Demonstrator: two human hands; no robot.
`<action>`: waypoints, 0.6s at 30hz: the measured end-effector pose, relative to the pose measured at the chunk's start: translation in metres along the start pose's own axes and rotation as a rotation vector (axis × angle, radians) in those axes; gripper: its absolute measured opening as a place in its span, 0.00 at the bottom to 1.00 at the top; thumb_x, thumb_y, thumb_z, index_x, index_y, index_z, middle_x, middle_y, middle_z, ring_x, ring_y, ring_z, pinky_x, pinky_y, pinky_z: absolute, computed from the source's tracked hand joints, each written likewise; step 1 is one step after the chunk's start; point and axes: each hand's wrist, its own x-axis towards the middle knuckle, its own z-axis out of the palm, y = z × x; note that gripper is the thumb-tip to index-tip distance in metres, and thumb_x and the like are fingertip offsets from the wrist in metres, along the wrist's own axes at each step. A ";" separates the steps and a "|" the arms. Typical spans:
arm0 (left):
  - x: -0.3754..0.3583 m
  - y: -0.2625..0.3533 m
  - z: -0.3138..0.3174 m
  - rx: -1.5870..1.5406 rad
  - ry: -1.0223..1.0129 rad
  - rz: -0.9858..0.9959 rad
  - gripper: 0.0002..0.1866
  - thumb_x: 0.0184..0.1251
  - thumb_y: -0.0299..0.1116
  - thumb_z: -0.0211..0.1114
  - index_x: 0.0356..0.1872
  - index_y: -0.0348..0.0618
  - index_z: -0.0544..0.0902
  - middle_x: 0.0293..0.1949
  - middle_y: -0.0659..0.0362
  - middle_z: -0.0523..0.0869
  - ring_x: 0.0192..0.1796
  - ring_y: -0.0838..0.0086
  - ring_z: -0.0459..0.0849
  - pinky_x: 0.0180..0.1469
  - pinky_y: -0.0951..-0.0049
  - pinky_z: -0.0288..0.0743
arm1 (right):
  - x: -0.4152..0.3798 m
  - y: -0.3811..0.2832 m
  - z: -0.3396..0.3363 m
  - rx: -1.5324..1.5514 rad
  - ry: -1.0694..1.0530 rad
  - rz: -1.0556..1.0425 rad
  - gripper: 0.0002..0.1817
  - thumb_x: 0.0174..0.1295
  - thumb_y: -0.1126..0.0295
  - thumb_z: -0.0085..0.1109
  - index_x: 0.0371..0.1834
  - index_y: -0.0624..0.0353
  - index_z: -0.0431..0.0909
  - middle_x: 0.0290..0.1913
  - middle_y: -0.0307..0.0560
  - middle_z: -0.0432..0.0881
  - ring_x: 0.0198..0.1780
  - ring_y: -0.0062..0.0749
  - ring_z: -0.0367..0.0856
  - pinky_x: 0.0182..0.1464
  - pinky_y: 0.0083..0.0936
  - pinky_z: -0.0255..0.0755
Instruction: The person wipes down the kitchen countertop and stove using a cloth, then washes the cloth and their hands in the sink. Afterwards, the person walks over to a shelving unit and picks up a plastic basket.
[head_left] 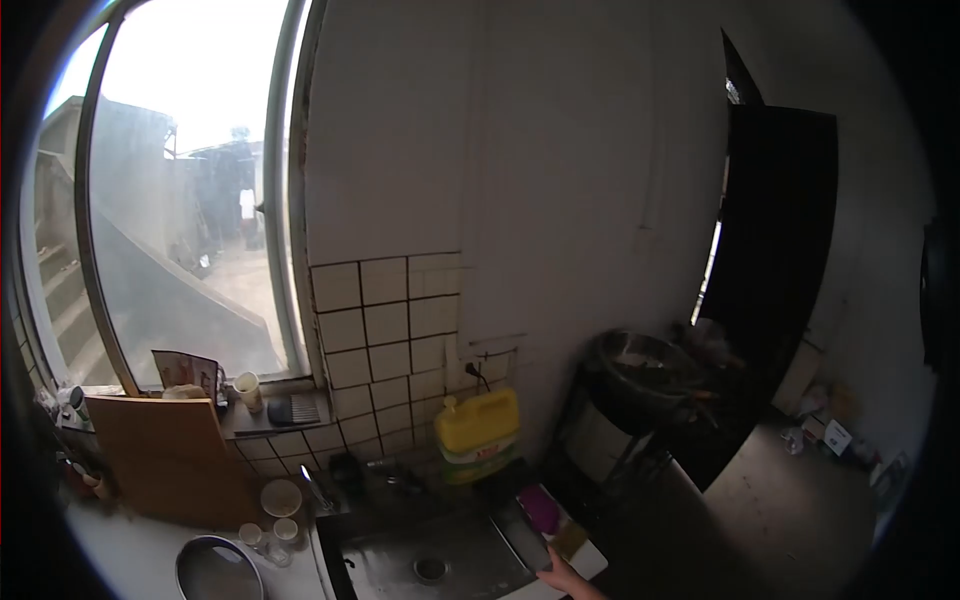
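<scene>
My right hand [568, 580] shows at the bottom edge, at the right side of the metal sink [465, 560]. One finger stretches up beside the sink's rim and the thumb sits apart from it; nothing shows between them. Just beyond the fingertips lie a yellowish sponge-like item [569, 539] and a purple cloth-like item [540, 510] on the ledge. The rest of the hand is cut off by the frame. My left hand is out of the picture.
Behind the sink stands a yellow jug [478, 432] near the faucet [400, 478]. On the left counter are a round pan [218, 570], small cups [286, 530], a bowl [281, 497] and an upright wooden board [170, 460]. A large pot [640, 375] stands right; a dark door [775, 240] is behind.
</scene>
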 end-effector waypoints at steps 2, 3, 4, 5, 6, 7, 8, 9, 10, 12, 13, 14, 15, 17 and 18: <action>-0.002 -0.018 0.004 0.005 -0.011 0.034 0.18 0.66 0.36 0.58 0.51 0.34 0.80 0.30 0.54 0.83 0.29 0.71 0.82 0.32 0.70 0.79 | -0.033 -0.021 -0.017 0.043 0.019 0.092 0.50 0.57 0.60 0.62 0.76 0.64 0.39 0.73 0.64 0.54 0.73 0.52 0.56 0.71 0.35 0.54; -0.003 -0.029 0.005 0.012 -0.010 0.068 0.18 0.66 0.36 0.58 0.51 0.34 0.80 0.30 0.54 0.83 0.29 0.71 0.82 0.32 0.70 0.79 | -0.038 -0.004 -0.015 0.009 0.120 0.032 0.50 0.56 0.60 0.62 0.76 0.63 0.41 0.73 0.64 0.55 0.73 0.51 0.56 0.71 0.35 0.55; -0.006 -0.040 0.012 0.028 -0.018 0.108 0.18 0.66 0.36 0.58 0.51 0.34 0.80 0.30 0.54 0.83 0.29 0.71 0.82 0.32 0.70 0.79 | -0.040 0.018 -0.014 -0.035 0.219 -0.027 0.49 0.56 0.61 0.62 0.76 0.63 0.42 0.73 0.64 0.55 0.73 0.51 0.56 0.71 0.35 0.55; -0.011 -0.026 0.003 -0.028 -0.017 0.059 0.14 0.62 0.35 0.59 0.43 0.36 0.82 0.32 0.60 0.82 0.34 0.77 0.77 0.37 0.76 0.72 | -0.043 0.040 -0.015 -0.034 0.300 -0.048 0.49 0.55 0.61 0.62 0.76 0.60 0.43 0.71 0.66 0.59 0.70 0.52 0.62 0.68 0.35 0.60; -0.019 -0.011 0.006 -0.116 -0.031 -0.016 0.13 0.61 0.28 0.56 0.43 0.34 0.81 0.32 0.59 0.82 0.37 0.77 0.79 0.41 0.75 0.73 | -0.051 0.065 -0.015 -0.039 0.380 -0.067 0.48 0.55 0.61 0.62 0.76 0.57 0.44 0.69 0.67 0.62 0.67 0.53 0.68 0.65 0.36 0.65; -0.032 0.013 0.006 -0.089 -0.029 0.026 0.12 0.62 0.28 0.56 0.42 0.34 0.81 0.32 0.59 0.82 0.37 0.77 0.79 0.41 0.77 0.72 | -0.061 0.088 -0.017 -0.014 0.440 -0.008 0.48 0.55 0.62 0.62 0.76 0.56 0.45 0.69 0.67 0.63 0.66 0.52 0.69 0.64 0.36 0.66; -0.034 0.017 0.009 -0.097 -0.051 0.031 0.11 0.63 0.28 0.55 0.42 0.34 0.81 0.32 0.59 0.82 0.37 0.76 0.78 0.42 0.77 0.71 | -0.078 0.106 -0.020 0.010 0.504 0.047 0.48 0.54 0.63 0.62 0.76 0.55 0.45 0.68 0.67 0.64 0.65 0.52 0.71 0.63 0.36 0.67; -0.039 0.027 0.014 -0.063 -0.076 0.051 0.12 0.63 0.28 0.55 0.43 0.33 0.81 0.35 0.57 0.83 0.39 0.75 0.79 0.44 0.76 0.72 | -0.113 0.095 -0.031 0.114 0.492 0.203 0.47 0.54 0.64 0.62 0.76 0.55 0.47 0.68 0.67 0.64 0.66 0.50 0.70 0.63 0.36 0.67; -0.044 0.035 0.017 -0.028 -0.095 0.076 0.13 0.63 0.28 0.55 0.44 0.32 0.81 0.37 0.55 0.84 0.42 0.73 0.80 0.46 0.74 0.73 | -0.145 0.089 -0.036 0.260 0.503 0.313 0.46 0.54 0.65 0.61 0.76 0.56 0.48 0.69 0.67 0.63 0.67 0.51 0.68 0.64 0.36 0.65; -0.047 0.049 0.022 0.080 -0.158 0.064 0.16 0.60 0.32 0.56 0.45 0.33 0.82 0.43 0.47 0.85 0.49 0.60 0.82 0.55 0.66 0.72 | -0.186 0.138 -0.030 0.208 0.659 0.410 0.45 0.53 0.62 0.59 0.74 0.60 0.50 0.63 0.65 0.71 0.65 0.51 0.71 0.64 0.35 0.66; -0.046 0.047 0.027 0.127 -0.176 0.083 0.16 0.60 0.32 0.56 0.45 0.34 0.82 0.44 0.45 0.84 0.51 0.57 0.82 0.56 0.64 0.71 | -0.207 0.168 -0.024 0.175 0.709 0.441 0.44 0.53 0.61 0.58 0.74 0.61 0.51 0.64 0.65 0.70 0.65 0.51 0.70 0.64 0.35 0.66; -0.044 0.047 0.032 0.174 -0.222 0.093 0.16 0.60 0.33 0.57 0.45 0.34 0.82 0.45 0.44 0.84 0.52 0.55 0.81 0.57 0.64 0.71 | -0.234 0.198 -0.016 0.133 0.702 0.573 0.44 0.53 0.62 0.58 0.73 0.62 0.52 0.64 0.65 0.70 0.65 0.52 0.70 0.64 0.35 0.66; -0.050 0.063 0.035 0.204 -0.262 0.105 0.16 0.60 0.33 0.57 0.45 0.35 0.82 0.46 0.44 0.84 0.52 0.55 0.81 0.57 0.64 0.71 | -0.266 0.216 -0.007 0.094 0.689 0.706 0.43 0.53 0.62 0.57 0.73 0.63 0.52 0.64 0.65 0.70 0.66 0.52 0.70 0.64 0.35 0.66; -0.063 0.094 0.043 0.314 -0.307 0.172 0.16 0.61 0.33 0.57 0.47 0.36 0.82 0.48 0.45 0.83 0.53 0.56 0.81 0.57 0.65 0.71 | -0.324 0.268 0.020 0.145 0.587 0.921 0.44 0.52 0.61 0.58 0.73 0.63 0.52 0.64 0.66 0.70 0.66 0.52 0.69 0.65 0.36 0.65; -0.077 0.120 0.046 0.303 -0.340 0.145 0.16 0.63 0.33 0.57 0.48 0.36 0.81 0.48 0.45 0.84 0.54 0.56 0.80 0.57 0.65 0.71 | -0.354 0.291 0.037 0.196 0.484 1.019 0.42 0.52 0.59 0.59 0.72 0.63 0.56 0.64 0.64 0.70 0.65 0.52 0.70 0.66 0.35 0.64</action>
